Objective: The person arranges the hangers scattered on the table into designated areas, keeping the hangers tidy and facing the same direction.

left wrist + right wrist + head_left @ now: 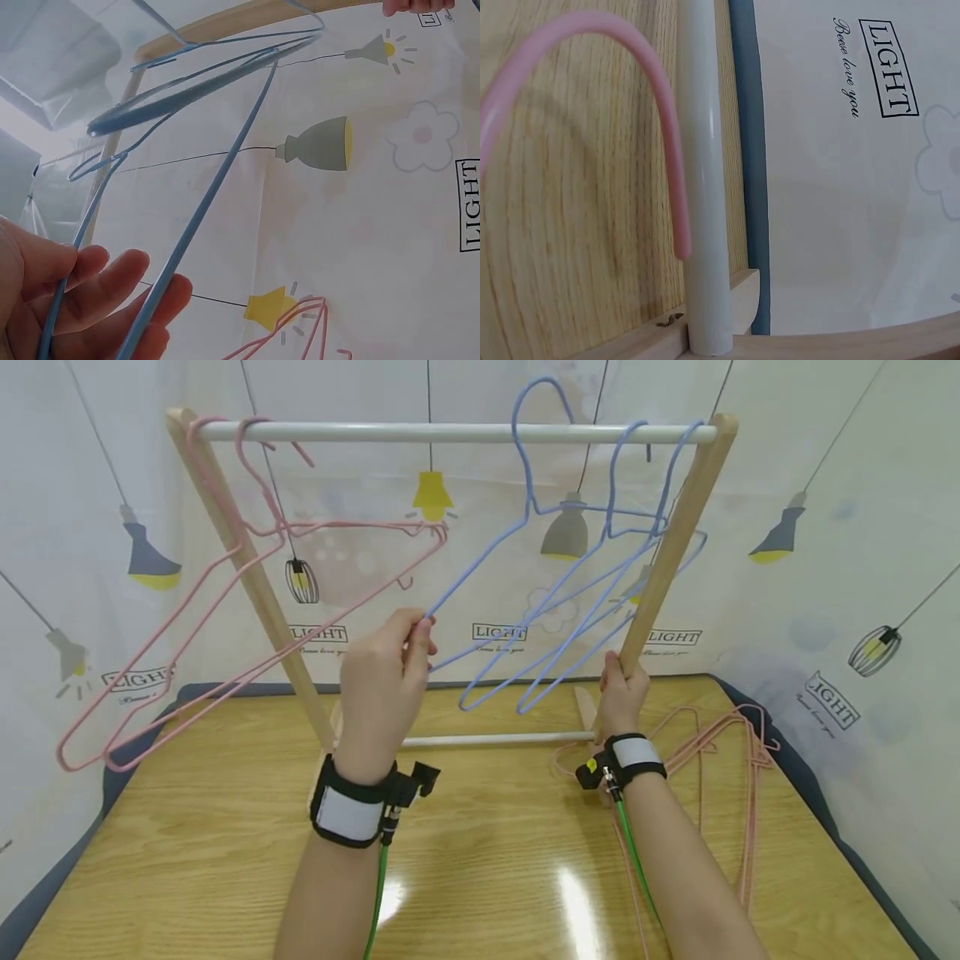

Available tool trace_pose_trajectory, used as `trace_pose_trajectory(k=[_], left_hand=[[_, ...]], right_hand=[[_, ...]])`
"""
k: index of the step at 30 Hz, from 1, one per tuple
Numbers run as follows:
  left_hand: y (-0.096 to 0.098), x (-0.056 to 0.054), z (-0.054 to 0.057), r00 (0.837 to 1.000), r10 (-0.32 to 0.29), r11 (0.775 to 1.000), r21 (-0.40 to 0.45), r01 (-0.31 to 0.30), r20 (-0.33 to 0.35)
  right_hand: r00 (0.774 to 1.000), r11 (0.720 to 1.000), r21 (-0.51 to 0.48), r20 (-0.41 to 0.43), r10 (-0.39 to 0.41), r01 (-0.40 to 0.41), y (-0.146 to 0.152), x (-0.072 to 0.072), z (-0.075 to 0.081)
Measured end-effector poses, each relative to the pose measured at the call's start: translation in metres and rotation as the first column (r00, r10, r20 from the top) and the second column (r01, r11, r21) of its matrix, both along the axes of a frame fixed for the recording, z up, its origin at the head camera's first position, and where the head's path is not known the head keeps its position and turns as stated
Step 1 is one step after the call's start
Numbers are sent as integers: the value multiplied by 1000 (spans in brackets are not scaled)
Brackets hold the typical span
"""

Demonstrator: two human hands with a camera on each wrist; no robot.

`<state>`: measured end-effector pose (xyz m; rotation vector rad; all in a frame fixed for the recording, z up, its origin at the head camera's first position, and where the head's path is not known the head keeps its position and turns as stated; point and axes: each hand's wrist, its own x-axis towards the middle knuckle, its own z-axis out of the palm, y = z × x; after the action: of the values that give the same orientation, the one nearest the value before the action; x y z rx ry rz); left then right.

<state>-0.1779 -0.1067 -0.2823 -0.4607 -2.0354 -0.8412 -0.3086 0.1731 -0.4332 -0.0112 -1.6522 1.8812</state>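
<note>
Between its thumb and fingers my left hand (382,685) pinches the lower left end of a blue clothes hanger (477,560). That hanger's hook arches above the white rail (390,432), its tip close to the rail. In the left wrist view, the hanger's blue wires (202,214) run past the fingers. Two more blue hangers (612,477) hang at the rail's right end. My right hand (624,693) grips the lower part of the rack's right wooden post (663,560); the right wrist view does not show this hand.
Two pink hangers (367,524) hang at the rail's left end. Several pink hangers (750,810) lie on the wooden table (480,843) at the right. A white lower bar (495,739) joins the rack's feet. Behind stands a lamp-patterned backdrop (360,477).
</note>
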Motion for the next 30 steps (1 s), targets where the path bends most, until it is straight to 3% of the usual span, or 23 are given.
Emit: trace_pose_trajectory(k=[12,19,30], left_hand=[[12,-5,-11,1000,12,997,-78,-11,7],[15,-7,-14,1000,7,996,-85,-8,-6],[16,-5,-19,999,26,994,-110,-22,32]], right_hand=[[1000,1000,18,-23,6,-6,1,0,0],[999,1000,22,-26,22,-22,2,1,-1],[1000,999,29,-2,30,-30,2,4,2]])
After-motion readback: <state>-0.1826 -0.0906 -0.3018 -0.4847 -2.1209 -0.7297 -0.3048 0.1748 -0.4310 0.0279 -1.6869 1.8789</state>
